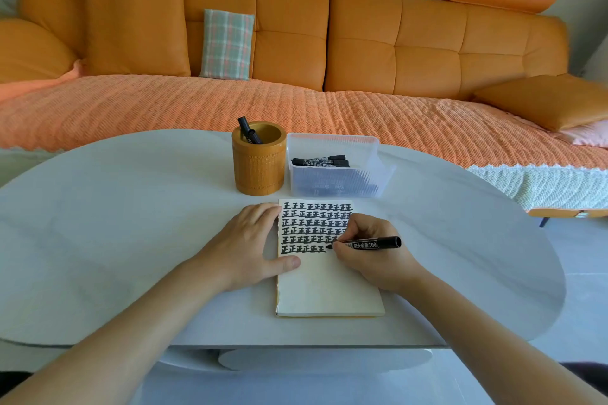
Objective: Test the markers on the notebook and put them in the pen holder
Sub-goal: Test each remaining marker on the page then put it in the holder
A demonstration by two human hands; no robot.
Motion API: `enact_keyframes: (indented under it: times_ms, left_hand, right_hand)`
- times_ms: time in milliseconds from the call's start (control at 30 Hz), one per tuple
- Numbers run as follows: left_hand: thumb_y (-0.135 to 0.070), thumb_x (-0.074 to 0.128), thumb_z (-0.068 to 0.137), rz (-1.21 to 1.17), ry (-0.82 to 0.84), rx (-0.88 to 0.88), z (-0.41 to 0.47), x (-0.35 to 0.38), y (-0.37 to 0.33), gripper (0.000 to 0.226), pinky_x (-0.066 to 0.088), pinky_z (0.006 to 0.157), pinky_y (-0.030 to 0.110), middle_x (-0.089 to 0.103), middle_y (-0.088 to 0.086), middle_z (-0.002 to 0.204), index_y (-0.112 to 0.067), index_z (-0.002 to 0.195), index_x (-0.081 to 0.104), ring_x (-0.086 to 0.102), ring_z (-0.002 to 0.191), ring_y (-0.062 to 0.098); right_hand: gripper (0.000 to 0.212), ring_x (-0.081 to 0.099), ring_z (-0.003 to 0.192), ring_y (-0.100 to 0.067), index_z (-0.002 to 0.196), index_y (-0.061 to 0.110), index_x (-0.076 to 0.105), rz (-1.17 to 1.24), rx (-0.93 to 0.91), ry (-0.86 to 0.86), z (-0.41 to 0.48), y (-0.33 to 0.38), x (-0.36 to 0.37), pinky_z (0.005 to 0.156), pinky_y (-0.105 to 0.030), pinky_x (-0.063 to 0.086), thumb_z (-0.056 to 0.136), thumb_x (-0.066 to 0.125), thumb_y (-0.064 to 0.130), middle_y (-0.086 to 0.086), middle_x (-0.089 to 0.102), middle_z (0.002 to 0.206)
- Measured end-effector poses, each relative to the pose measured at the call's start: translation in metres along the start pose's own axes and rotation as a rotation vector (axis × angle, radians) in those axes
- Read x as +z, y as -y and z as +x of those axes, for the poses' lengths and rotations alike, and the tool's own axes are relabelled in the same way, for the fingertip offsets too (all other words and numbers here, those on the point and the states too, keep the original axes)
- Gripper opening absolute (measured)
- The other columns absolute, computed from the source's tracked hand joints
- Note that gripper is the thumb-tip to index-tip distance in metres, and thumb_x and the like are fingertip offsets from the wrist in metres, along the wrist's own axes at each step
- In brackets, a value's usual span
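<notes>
Toward the near middle of the table (98, 223), the left hand (245, 245) lies flat with straight fingers. It presses the left edge of the notebook (329, 286), thumb on the page; firm weight there should stop the paper sliding under a stroke. Behind it, nearer the far edge, the pen holder (259, 171) stands upright with two markers (250, 134) in it. Just right of that, a clear box (332, 181) holds more black markers (320, 161), probably untested. Over the right side of the page, the right hand (371, 260) pinches a black marker (376, 244). Its tip touches the paper at the end of the lowest row of characters. A short stroke at even pressure would show whether the ink runs solid. I cannot see where the cap is, and it would need finding before the marker goes into the holder.
</notes>
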State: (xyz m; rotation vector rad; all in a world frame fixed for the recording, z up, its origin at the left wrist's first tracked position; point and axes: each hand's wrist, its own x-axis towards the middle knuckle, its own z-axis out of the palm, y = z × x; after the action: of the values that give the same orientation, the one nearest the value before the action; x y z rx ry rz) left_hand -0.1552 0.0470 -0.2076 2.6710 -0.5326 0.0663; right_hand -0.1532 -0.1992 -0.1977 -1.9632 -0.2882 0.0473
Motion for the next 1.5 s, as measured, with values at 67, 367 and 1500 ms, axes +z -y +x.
enact_keyframes:
  times_ms: [67, 367, 1500]
  left_hand:
    - [-0.073, 0.051, 0.08, -0.008, 0.006, -0.006, 0.0, -0.0005, -0.0005, 0.095, 0.018, 0.115, 0.027, 0.017, -0.012, 0.155, -0.024, 0.151, 0.014, 0.013, 0.14, 0.004]
    - [-0.074, 0.052, 0.079, -0.018, 0.018, -0.015, -0.0004, -0.0017, -0.002, 0.096, 0.018, 0.116, 0.029, 0.016, -0.011, 0.155, -0.024, 0.151, 0.013, 0.013, 0.141, 0.006]
    - [-0.075, 0.052, 0.078, -0.033, 0.036, -0.024, -0.0005, -0.0032, -0.0013, 0.097, 0.017, 0.115, 0.028, 0.015, -0.012, 0.156, -0.025, 0.151, 0.012, 0.012, 0.142, 0.005]
  right_hand:
    - [0.022, 0.043, 0.052, -0.012, 0.07, 0.001, 0.048, 0.01, 0.001, 0.006, 0.0004, -0.0004, -0.0005, 0.049, -0.023, 0.035, 0.08, 0.067, -0.001, 0.005, 0.055, 0.059]
    - [0.02, 0.044, 0.054, -0.011, 0.07, 0.001, 0.049, 0.008, -0.064, 0.034, 0.0005, -0.0037, -0.0015, 0.052, -0.024, 0.035, 0.078, 0.067, 0.003, 0.001, 0.054, 0.062]
    - [0.018, 0.042, 0.05, -0.007, 0.074, -0.001, 0.05, 0.127, -0.042, 0.008, -0.0002, 0.0003, -0.0046, 0.05, -0.02, 0.033, 0.084, 0.065, -0.006, 0.005, 0.052, 0.058]
